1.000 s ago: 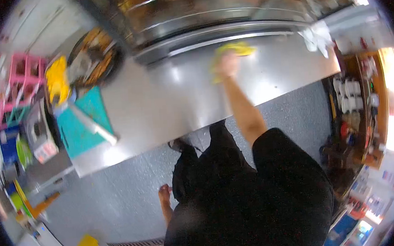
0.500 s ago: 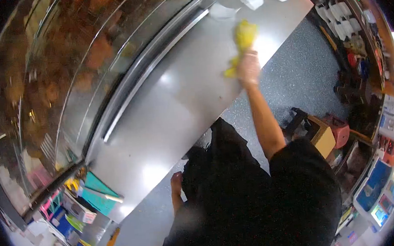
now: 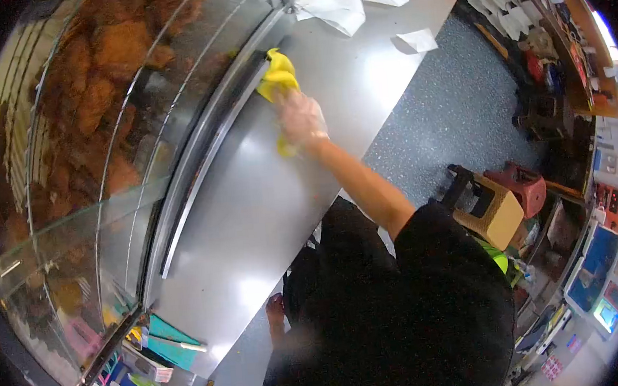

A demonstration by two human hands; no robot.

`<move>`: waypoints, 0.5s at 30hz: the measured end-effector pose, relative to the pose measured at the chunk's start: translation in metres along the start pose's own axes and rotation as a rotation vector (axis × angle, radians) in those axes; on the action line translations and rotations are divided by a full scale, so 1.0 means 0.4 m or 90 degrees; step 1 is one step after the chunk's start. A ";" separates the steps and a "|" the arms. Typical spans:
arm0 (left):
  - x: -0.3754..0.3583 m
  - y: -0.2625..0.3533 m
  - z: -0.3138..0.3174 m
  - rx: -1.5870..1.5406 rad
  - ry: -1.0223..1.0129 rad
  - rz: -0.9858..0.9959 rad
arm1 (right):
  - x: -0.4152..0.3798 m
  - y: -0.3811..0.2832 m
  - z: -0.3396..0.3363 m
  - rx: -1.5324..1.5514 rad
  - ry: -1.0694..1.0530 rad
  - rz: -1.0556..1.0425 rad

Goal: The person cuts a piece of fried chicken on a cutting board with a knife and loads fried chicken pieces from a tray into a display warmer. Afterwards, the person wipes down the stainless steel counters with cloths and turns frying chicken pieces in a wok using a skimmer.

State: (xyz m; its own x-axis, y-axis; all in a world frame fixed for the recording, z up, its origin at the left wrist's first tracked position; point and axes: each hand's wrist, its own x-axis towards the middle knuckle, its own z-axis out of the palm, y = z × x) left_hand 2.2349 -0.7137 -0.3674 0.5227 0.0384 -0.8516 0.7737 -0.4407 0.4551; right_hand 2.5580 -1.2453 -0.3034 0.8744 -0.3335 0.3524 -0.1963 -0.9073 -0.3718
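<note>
My right hand point(image 3: 302, 119), in what looks like a thin clear glove, presses a yellow cloth point(image 3: 279, 73) onto the steel counter point(image 3: 228, 221). The cloth's top end reaches the metal rail of the glass display case point(image 3: 177, 181), and a bit of yellow shows below the hand. My fingers are closed over the cloth and slightly blurred. Down by my side, beyond the counter's near edge, hangs my left hand point(image 3: 275, 309). It is small and dark in view, touches nothing I can see, and its fingers are not clear.
White papers point(image 3: 338, 9) lie at the counter's far end, with a loose piece point(image 3: 417, 41) near its edge. A teal board point(image 3: 168, 340) with a light-handled tool sits at the near end. Fried-looking food fills the case. Stools point(image 3: 492, 211) stand on the floor to the right.
My right hand has swept the yellow cloth leftward across the counter, from its right edge to the case rail. The view has shifted; my left hand still hangs low.
</note>
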 end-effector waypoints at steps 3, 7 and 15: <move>0.011 0.023 0.026 0.000 -0.007 0.024 | 0.186 0.166 0.014 -0.066 -0.224 0.168; 0.017 0.045 0.055 -0.078 -0.012 0.047 | 0.075 0.566 -0.132 -0.213 0.009 0.201; 0.033 -0.165 0.044 0.408 -0.013 0.336 | 0.081 0.707 -0.431 0.140 0.047 0.344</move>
State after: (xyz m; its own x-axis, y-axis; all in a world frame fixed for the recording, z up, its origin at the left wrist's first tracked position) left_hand 2.1845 -0.6998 -0.4132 0.7481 -0.3303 -0.5756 0.0717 -0.8220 0.5650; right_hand 2.4543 -1.5566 -0.2490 0.6410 -0.7583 0.1190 -0.5019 -0.5313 -0.6825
